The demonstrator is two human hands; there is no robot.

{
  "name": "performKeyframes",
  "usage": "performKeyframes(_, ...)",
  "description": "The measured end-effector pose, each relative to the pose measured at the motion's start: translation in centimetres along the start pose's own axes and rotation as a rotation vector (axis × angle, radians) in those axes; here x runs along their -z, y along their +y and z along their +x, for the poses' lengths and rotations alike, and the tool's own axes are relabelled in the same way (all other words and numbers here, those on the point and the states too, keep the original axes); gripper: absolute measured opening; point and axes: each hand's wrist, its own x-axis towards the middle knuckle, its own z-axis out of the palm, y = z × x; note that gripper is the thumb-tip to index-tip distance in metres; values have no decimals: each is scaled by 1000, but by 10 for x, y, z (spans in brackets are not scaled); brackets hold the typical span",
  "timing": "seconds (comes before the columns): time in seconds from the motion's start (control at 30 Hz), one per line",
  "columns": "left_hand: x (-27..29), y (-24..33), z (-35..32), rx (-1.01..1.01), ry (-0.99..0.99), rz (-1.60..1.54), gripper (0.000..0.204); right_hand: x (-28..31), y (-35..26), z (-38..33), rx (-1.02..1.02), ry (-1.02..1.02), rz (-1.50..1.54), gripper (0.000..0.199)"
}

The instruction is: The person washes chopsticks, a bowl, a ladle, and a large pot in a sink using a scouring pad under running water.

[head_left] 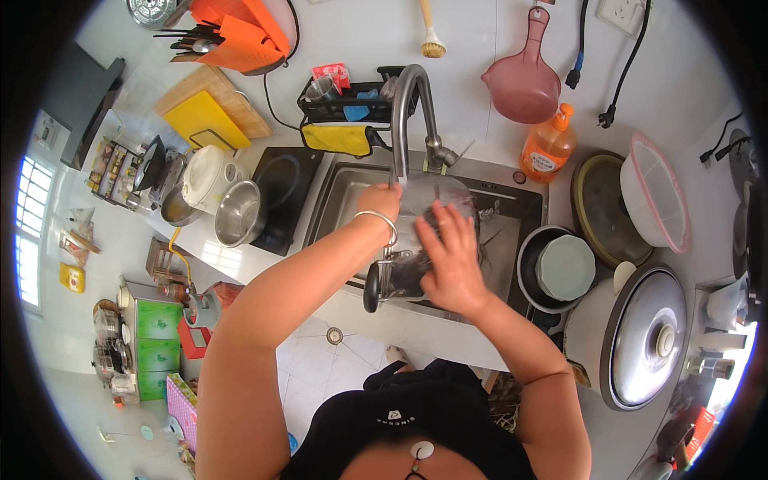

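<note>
A shiny metal pot with a black side handle sits tilted in the sink, below the faucet. At its far-left rim, just under the spout, my left hand is closed, its fingertips partly hidden. A pale bangle circles that wrist. My right hand lies over the pot with its fingers spread. It looks wet, and I cannot make out anything in it.
Right of the sink are a metal pot holding a pale green bowl, an orange soap bottle, and a large lidded pot. To the left are a black cooktop and a steel pot. Behind hangs a yellow cloth.
</note>
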Motion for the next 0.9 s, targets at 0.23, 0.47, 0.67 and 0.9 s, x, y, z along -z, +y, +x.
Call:
performKeyframes(0.23,8,-8,28,-154,69,34,38,-34,66,102,-76,15,119,47)
performKeyframes(0.47,16,26,10,65,106,-36,43,-35,-4,36,181,225,-106,37)
performKeyframes(0.67,0,30,27,75,58,-1,41,-38,52,96,18,292,40,35)
performKeyframes(0.9,8,6,38,-46,53,-4,34,-41,21,38,174,340,69,39)
